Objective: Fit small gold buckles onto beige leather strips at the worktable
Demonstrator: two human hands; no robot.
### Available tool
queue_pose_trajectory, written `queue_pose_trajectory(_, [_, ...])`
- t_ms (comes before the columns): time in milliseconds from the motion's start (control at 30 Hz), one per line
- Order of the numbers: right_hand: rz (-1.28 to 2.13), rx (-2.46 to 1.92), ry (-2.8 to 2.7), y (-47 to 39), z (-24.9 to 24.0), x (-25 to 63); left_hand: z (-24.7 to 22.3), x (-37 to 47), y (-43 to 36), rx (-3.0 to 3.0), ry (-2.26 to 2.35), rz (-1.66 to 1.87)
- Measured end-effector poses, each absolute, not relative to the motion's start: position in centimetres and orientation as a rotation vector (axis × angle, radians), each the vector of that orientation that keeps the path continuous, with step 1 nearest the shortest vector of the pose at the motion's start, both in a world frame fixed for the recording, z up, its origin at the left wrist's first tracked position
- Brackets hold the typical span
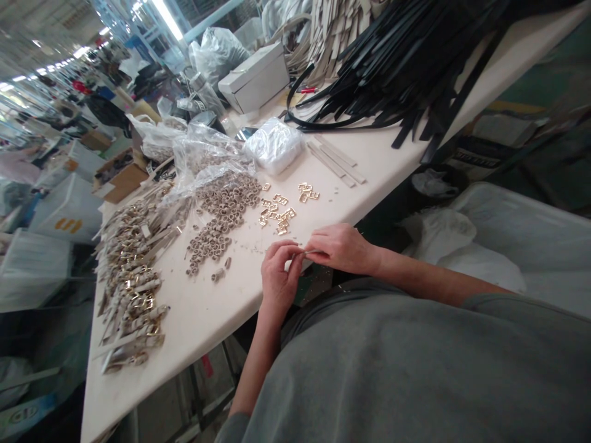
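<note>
At the table's near edge, my left hand (281, 271) and my right hand (344, 247) meet, fingertips almost touching. Both are closed in a pinch on a thin, pale strip (313, 251), mostly covered by the fingers. Just beyond them lie several gold-coloured buckles (276, 210), with a smaller group of buckles (307, 192) farther back. Left of these is a heap of small beige strap loops (221, 212), a few of them loose at its near side. Flat beige strips (336, 161) lie on the tabletop past the buckles.
A pile of beige straps with gold buckles (138, 283) covers the table's left side. Clear plastic bags (207, 151), a wrapped white bundle (273, 146) and a white box (255, 75) stand farther back. Black straps (392, 67) hang over the far right edge. A large pale bin (535, 240) stands right.
</note>
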State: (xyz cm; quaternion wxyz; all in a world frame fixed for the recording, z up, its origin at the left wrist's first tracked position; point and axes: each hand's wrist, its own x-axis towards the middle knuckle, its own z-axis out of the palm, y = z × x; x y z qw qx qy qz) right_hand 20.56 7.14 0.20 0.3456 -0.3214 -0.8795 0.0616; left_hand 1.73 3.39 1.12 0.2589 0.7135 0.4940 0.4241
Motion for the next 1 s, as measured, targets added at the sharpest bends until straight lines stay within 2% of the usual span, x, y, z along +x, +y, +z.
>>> queue_pose_trajectory(167, [0.205, -0.853, -2.273, 7.0, 0.3, 20.8, 1.0, 1.9, 2.9, 2.022, 1.306, 1.178])
queue_pose_trajectory(333, [0.498, -0.94, -2.161, 7.5, 1.0, 21.8, 0.7, 0.8, 2.5, 1.62, 1.304, 1.539])
queue_pose_trajectory(533, [0.814, -0.989, -2.29, 7.6, 1.7, 21.8, 0.4, 0.7, 2.3, 1.433, 1.369, 1.222])
queue_pose_trajectory(700, [1.512, -0.82, -2.106, 7.1, 2.5, 21.8, 1.1, 1.3, 2.5, 1.184, 1.262, 1.236])
queue_pose_trajectory(767, [1.691, -0.769, -2.003, 7.0, 2.4, 21.9, 1.3, 1.2, 2.7, 1.124, 1.228, 1.203])
queue_pose_trajectory(1000, [1.942, -0.696, -1.772, 7.2, 1.4, 21.7, 1.4, 1.0, 3.0, 0.979, 1.135, 1.177])
